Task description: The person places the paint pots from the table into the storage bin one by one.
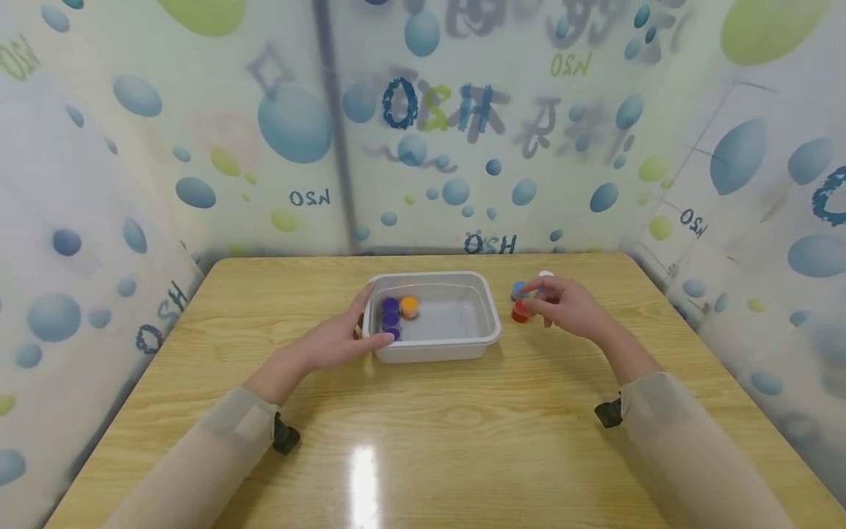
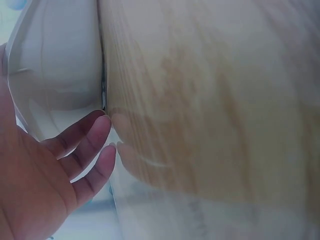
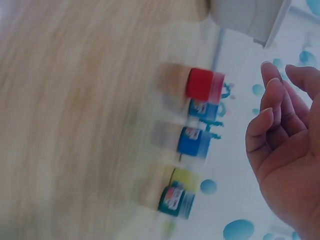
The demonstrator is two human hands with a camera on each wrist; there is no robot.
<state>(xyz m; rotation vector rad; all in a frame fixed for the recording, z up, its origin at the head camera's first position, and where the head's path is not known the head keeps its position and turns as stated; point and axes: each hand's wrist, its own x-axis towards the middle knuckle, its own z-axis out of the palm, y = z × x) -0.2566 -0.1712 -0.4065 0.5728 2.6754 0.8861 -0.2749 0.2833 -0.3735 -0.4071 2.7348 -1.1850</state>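
Note:
My left hand (image 1: 340, 339) holds the left end of a white plastic box (image 1: 436, 354), its thumb over the front rim. In the left wrist view, the fingertips touch the box's outer wall low down. Inside the box, several small purple-topped jars (image 1: 391, 321) line the left wall, with an orange-topped jar (image 1: 409, 307) beside them. My right hand (image 1: 567, 305) hovers over small jars right of the box, fingers bent and holding nothing. Beneath it are a red jar (image 3: 201, 85), a blue jar (image 3: 193, 142), a green jar (image 3: 176, 201) and a yellow jar (image 3: 185, 178).
A second blue jar (image 3: 203, 109) stands behind the red one. A white top (image 1: 546, 273) shows behind the right hand. Everything stands on a wooden table (image 1: 436, 433), bounded by patterned curtains (image 1: 423, 147) at the back and sides.

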